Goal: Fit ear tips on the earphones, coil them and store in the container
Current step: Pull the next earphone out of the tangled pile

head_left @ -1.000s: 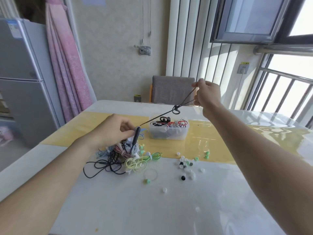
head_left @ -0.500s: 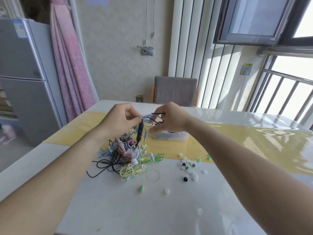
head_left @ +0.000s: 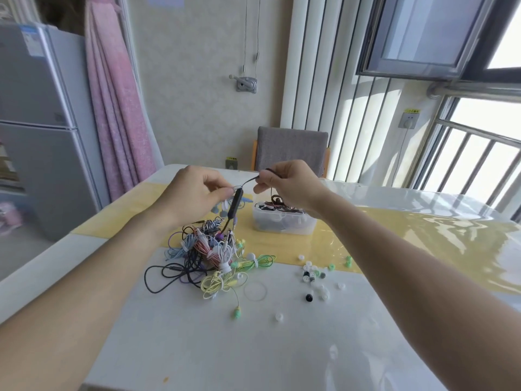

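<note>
Both my forearms reach forward above the table [head_left: 282,348], the hands raised and nearly meeting over its far half. My left hand [head_left: 194,193] is curled, thumb and forefinger pinching the black earphone cable [head_left: 249,180] just above its slim, dark inline remote [head_left: 235,204], which hangs tilted below the fingers. My right hand [head_left: 290,184] pinches the same cable a little farther along, fingertips bent inward; a short arc of wire spans the gap between the two hands. The earbuds of this black set are hidden by my fingers, so I cannot tell whether tips are fitted. Beneath the left hand lies a tangled heap of earphones [head_left: 208,249], thin glossy cords in blue, pink, black, white and pale green; individual sets cannot be separated by eye. A mint-green earbud [head_left: 236,313] trails from the heap toward me. To the right of the heap, small round silicone ear tips [head_left: 315,275], white, green, grey and black, lie scattered, well apart from the hands. The translucent rectangular plastic container [head_left: 283,222] stands on the yellow table runner [head_left: 380,238], partly behind my right wrist, holding dark and red coiled cords. The table surface is white and reflective; its near edges are cut off.
</note>
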Tool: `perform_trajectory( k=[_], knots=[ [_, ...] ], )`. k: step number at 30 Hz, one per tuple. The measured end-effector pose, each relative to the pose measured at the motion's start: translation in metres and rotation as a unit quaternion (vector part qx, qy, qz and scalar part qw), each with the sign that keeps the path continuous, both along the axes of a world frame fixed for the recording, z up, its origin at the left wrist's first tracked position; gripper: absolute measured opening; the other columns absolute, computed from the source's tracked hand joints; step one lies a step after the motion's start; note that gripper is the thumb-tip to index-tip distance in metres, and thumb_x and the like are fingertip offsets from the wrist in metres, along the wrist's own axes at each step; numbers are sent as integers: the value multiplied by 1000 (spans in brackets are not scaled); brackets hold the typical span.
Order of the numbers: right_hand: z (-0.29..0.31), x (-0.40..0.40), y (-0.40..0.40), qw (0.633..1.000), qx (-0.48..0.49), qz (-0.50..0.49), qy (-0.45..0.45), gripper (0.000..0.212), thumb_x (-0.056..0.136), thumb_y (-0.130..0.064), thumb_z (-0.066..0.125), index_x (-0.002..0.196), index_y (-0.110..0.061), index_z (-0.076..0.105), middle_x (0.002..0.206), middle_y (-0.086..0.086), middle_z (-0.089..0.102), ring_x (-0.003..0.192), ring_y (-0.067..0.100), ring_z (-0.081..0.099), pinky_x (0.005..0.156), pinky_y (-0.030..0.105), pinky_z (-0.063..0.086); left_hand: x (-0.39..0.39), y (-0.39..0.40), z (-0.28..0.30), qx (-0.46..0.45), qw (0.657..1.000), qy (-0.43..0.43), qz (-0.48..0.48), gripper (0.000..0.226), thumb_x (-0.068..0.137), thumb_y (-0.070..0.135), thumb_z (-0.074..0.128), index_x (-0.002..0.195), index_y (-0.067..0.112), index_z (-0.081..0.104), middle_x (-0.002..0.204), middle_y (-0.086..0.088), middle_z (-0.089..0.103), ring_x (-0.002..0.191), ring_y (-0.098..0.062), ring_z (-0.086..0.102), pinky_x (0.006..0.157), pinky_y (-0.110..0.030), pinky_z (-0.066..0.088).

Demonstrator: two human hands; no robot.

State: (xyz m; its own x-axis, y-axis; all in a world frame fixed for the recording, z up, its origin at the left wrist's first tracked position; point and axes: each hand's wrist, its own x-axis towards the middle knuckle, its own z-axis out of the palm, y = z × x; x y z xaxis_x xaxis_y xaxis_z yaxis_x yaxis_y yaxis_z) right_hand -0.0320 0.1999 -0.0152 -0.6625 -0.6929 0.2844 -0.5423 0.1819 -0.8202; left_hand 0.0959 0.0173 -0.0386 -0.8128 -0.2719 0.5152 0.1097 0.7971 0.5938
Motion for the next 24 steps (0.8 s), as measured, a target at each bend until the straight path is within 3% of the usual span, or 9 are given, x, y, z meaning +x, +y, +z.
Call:
perform_trajectory(
  k=[2,6,10,12,14,16,18,22,24],
  knots=[
    [0,6,-4,999,-25,5,-37,26,101,-21,59,94,1,71,90,4,78,40,11,24,36,19,27,-1,5,2,-3,999,33,18,5,86,22,73,89,25,77,86,10,73,72,10,58,69,-9,39],
    [1,15,-12,999,-22,35,-9,26,101,-19,58,87,-2,72,60,-13,70,40,9,26,38,19,26,-5,8,2,54,997,54,-23,10,87,19,72,85,28,73,77,8,74,75,-12,68,73,-33,52],
    [0,17,-18,999,5,37,-27,25,102,-23,57,87,-8,69,83,6,76,40,6,30,39,18,29,-4,9,0,97,991,50,-71,16,91,6,64,84,20,64,71,-2,69,63,-14,64,67,-30,53],
    [-2,20,-20,999,31,18,-10,29,100,-32,59,94,-5,68,72,1,69,39,5,35,43,23,33,-5,8,-2,110,991,53,-62,14,92,5,63,85,17,64,68,-2,67,58,-16,62,63,-30,53],
    [-2,25,-21,997,71,4,6,49,92,-46,67,117,-5,61,74,-5,62,51,5,48,53,26,40,-6,7,-3,118,991,64,-27,12,92,10,65,85,19,64,70,2,70,57,-15,64,63,-29,53],
    [-2,30,-22,988,148,-5,41,89,76,-56,78,141,-8,43,110,1,64,88,10,59,75,26,44,-7,6,-3,129,989,74,13,12,93,15,65,84,22,64,74,4,72,59,-14,65,64,-28,53],
    [-6,32,-26,975,190,-25,109,114,64,-58,86,150,-9,30,131,4,56,109,16,57,87,27,44,-8,6,-2,156,985,74,27,10,93,17,64,84,21,65,74,4,72,57,-11,63,59,-25,51],
    [-13,29,-31,970,110,-115,185,88,66,-45,90,131,-7,45,123,8,52,108,25,55,87,34,48,-11,5,0,219,971,79,43,12,95,14,62,83,17,64,70,4,72,48,-5,56,51,-17,45],
    [-15,27,-32,959,102,-152,214,79,69,-46,86,126,-8,47,124,9,47,114,27,49,96,40,45,-11,5,1,252,963,84,42,14,95,11,60,82,15,64,72,1,72,46,-3,54,50,-17,46]
  ],
)
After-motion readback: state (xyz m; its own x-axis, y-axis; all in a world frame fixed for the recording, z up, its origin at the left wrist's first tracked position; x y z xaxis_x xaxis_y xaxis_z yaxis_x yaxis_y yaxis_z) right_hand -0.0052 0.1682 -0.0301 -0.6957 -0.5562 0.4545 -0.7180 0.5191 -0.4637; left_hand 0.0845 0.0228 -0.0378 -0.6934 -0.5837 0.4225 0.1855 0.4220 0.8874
